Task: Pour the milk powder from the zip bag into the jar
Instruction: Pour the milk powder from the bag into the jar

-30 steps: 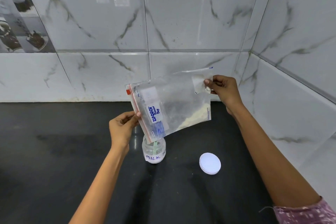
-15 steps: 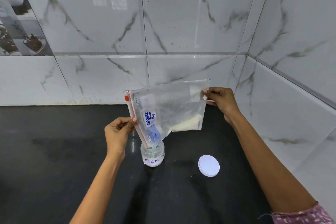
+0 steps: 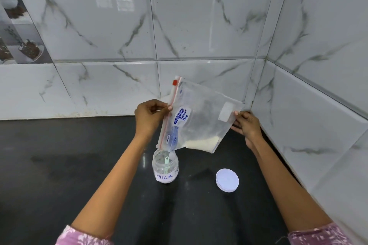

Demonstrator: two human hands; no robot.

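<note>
Zip bag [image 3: 199, 117] holds milk powder [image 3: 203, 143]; jar [image 3: 165, 166] holds scoop [image 3: 166, 162].

Zip bag [image 3: 199, 117] now steeper, powder [image 3: 201, 143] lower.

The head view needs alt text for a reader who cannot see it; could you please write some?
Two hands, left hand and right hand, hold a zip bag of milk powder tilted above an open jar on a black counter. A white lid lies right of the jar.
</note>
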